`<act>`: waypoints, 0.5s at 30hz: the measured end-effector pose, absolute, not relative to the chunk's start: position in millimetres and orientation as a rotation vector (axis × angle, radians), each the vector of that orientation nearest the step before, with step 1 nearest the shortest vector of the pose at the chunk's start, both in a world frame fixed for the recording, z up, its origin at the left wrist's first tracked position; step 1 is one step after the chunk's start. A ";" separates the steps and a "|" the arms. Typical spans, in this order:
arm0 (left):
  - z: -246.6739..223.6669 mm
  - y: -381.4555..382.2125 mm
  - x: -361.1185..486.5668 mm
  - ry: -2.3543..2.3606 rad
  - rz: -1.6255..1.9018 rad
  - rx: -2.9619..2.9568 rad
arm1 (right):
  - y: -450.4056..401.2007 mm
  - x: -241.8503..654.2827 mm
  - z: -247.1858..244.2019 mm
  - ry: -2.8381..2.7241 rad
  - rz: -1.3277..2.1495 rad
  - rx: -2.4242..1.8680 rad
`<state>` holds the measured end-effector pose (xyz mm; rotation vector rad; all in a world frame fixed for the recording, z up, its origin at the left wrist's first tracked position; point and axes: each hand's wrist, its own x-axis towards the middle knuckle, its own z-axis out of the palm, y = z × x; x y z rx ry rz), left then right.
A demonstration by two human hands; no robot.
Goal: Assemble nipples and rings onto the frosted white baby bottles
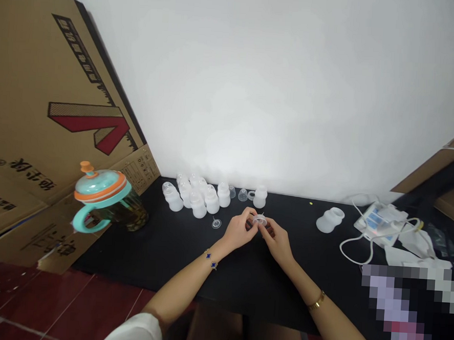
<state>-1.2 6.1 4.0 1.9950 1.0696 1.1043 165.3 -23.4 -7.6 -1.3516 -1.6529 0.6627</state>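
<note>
Currently: left hand (240,231) and right hand (279,243) pinch ring (260,220) above table (160,258) | likely light, slightly flexible, slick; best held by rim

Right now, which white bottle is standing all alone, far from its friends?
The white bottle on the far right, out past the right hand. The other bottles are all further left, most of them bunched together.

Soft, bright light washes the white wall (255,89), edges stretch, and the lower right is pixelated.
</note>
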 end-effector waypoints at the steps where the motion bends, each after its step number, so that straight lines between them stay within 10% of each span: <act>1: 4.4 6.0 -1.2 1.067 1.101 1.987 | -23.5 165.2 -7.4 -1.654 0.667 -1.350; 15: 4.0 6.3 -0.5 1.140 1.087 1.991 | -25.3 163.7 -4.6 -1.659 0.677 -1.348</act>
